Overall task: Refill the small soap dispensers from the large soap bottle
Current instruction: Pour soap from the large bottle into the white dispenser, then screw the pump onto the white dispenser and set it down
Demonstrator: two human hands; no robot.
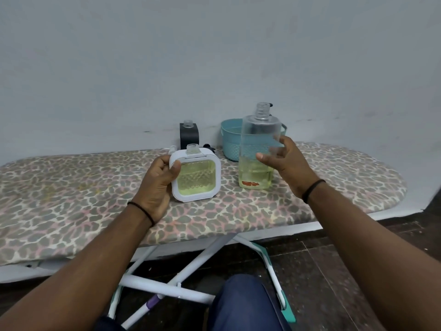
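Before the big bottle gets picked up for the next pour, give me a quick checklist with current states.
1. Large soap bottle uncapped: ok.
2. Soap left in it: ok, roughly the lower third.
3. Right hand gripping the bottle: not ok, fingers open beside it.
4. White dispenser steadied: ok, left hand grips its side.
5. White dispenser needs soap: not ok, it looks nearly full.
6. Black dispenser neck open: ok; its level, cannot tell.
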